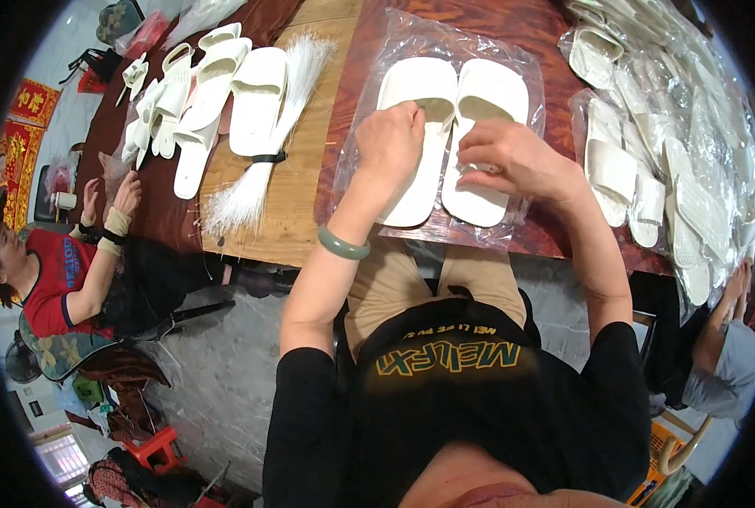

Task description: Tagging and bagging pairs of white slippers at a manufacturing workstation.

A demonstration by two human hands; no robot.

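Note:
A pair of white slide slippers lies side by side on a clear plastic bag at the table's near edge, toes pointing away from me. My left hand is closed in a fist at the strap of the left slipper. Over the strap of the right slipper is my right hand, its fingers curled in and partly hiding the strap. Whatever either hand pinches is too small or too covered to make out. Left of the pair, a bundle of thin white plastic strands is bound with a black tie.
Loose white slippers lie to the left; several bagged slippers pile up on the right. A co-worker in a red shirt sits at the left, another person's arm is at the far right. A red stool stands on the floor.

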